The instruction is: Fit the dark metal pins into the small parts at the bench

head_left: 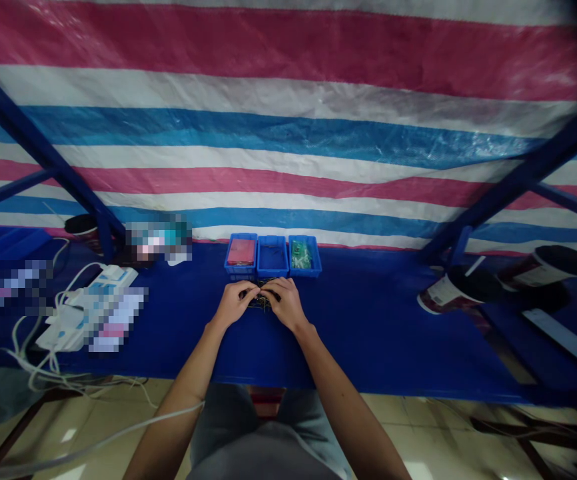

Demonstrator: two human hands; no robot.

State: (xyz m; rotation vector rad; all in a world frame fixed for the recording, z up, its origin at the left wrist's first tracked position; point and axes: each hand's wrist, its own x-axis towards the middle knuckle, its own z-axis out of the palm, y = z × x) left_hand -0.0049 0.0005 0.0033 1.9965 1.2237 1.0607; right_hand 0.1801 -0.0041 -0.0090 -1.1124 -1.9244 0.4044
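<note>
Grey shirt (268,457) cropped, hands (237,303) obscuring small pieces (263,303)

My forearms reach forward and slant inward until my left hand (236,303) and right hand (284,302) meet before me, fingertips together in a pinching grip, fingers curled and backs of the hands up. Both arms are bare, wrists bent slightly inward.

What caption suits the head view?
Left hand and right hand close together over thin pieces, before three blue bins on a blue table.
</note>
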